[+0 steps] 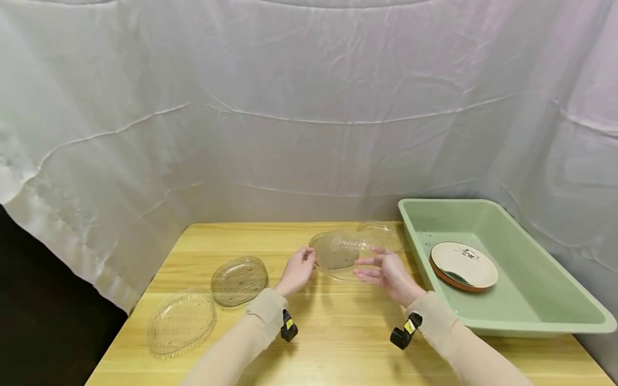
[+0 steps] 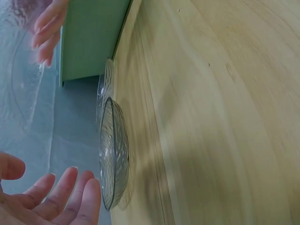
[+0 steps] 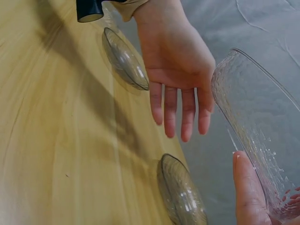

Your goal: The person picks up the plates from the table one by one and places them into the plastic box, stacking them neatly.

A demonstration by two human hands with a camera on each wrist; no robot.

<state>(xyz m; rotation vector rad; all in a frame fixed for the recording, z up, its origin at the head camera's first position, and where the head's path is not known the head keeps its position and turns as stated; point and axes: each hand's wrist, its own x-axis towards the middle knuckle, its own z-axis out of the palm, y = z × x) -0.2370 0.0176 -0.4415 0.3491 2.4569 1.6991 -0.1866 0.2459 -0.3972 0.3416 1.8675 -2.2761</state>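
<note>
My right hand (image 1: 391, 273) grips a clear textured dish (image 3: 262, 112), raised above the table and tilted. Its thumb (image 3: 246, 187) lies along the dish's outside in the right wrist view. My left hand (image 3: 176, 61) is beside the dish with its fingers extended, apart from one another at the tips, holding nothing. Behind the raised dish, a smoky-tinted dish (image 2: 115, 154) sits on the table. Farther back, another clear dish (image 1: 381, 233) is near the basin. The raised dish partly covers the right fingers in the left wrist view.
A green basin (image 1: 545, 257) stands on the right, holding stacked plates (image 1: 463, 262), the top one cream with a dark floral print. Left on the wooden table (image 1: 333, 343) lie a tinted dish (image 1: 240, 281) and a clear ridged dish (image 1: 182, 324). A pale curtain (image 1: 309, 150) hangs behind.
</note>
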